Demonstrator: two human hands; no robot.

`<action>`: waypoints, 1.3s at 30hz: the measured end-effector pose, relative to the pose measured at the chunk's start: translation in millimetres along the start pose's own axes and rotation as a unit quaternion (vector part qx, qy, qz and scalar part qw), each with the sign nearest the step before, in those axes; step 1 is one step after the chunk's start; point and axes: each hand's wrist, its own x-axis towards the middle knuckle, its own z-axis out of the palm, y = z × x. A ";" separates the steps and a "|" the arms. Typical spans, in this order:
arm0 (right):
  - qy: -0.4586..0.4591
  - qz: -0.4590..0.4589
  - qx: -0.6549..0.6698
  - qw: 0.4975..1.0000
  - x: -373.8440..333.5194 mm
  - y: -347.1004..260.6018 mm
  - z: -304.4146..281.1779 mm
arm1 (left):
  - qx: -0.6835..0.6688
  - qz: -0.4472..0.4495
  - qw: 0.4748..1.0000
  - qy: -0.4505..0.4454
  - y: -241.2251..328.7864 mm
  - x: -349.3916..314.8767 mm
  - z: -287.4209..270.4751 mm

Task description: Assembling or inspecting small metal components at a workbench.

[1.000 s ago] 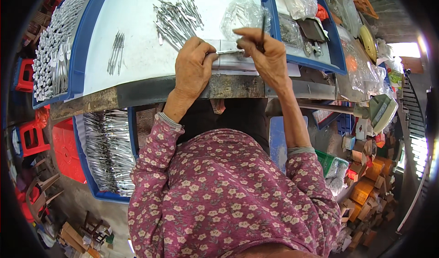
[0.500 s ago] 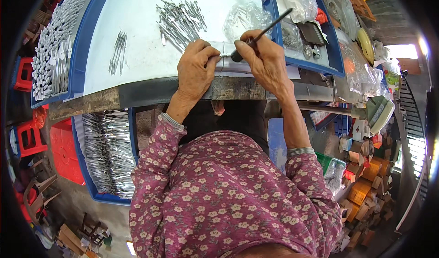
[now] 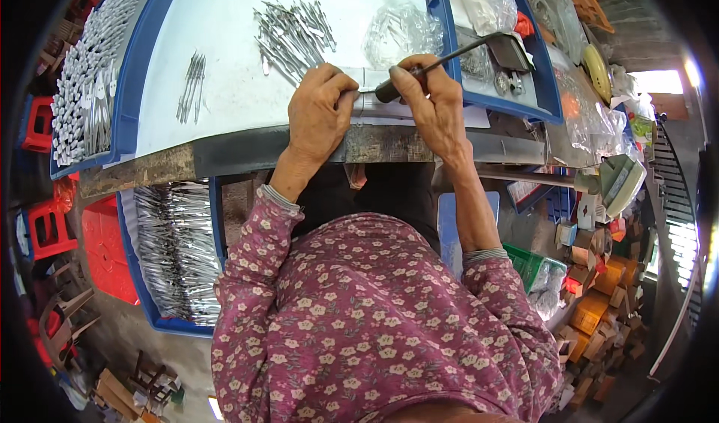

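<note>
At the table's near edge, my left hand (image 3: 320, 116) is closed in a pinch on a small thin metal piece (image 3: 362, 91), mostly hidden by the fingers. My right hand (image 3: 436, 104) grips a screwdriver-like tool (image 3: 387, 91) by its black handle. Its long dark shaft points away to the upper right, and the handle's butt lies close beside the metal piece; I cannot tell if they touch. Beyond my left hand lies a heap of slim silvery metal parts (image 3: 293, 37). A few similar parts (image 3: 192, 87) lie further left. A clear plastic bag (image 3: 403, 37) lies beyond my right hand.
On the left, a blue tray (image 3: 135, 86) borders densely stacked metal parts (image 3: 86, 71). Another blue tray (image 3: 153, 292) full of them sits below the table edge (image 3: 247, 152). At right, a blue tray (image 3: 550, 86) holds plastic bags and a dark flat object (image 3: 509, 53). Cartons (image 3: 588, 310) clutter the floor.
The tool in my right hand has tilted, its shaft swinging down to the right and its handle lying flatter. My left hand has barely moved.
</note>
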 end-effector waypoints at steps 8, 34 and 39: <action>0.060 -0.028 0.049 0.997 1.1 -2.8 -12.7 | -0.001 -0.026 0.999 -0.037 3.8 2.7 -4.0; 0.041 -0.126 -0.130 0.983 -5.1 10.7 17.0 | 0.018 0.031 0.999 -0.025 0.8 5.4 0.3; 0.084 -0.003 0.044 0.996 -17.4 -0.6 2.4 | 0.019 0.031 0.999 -0.023 -3.4 6.3 -1.2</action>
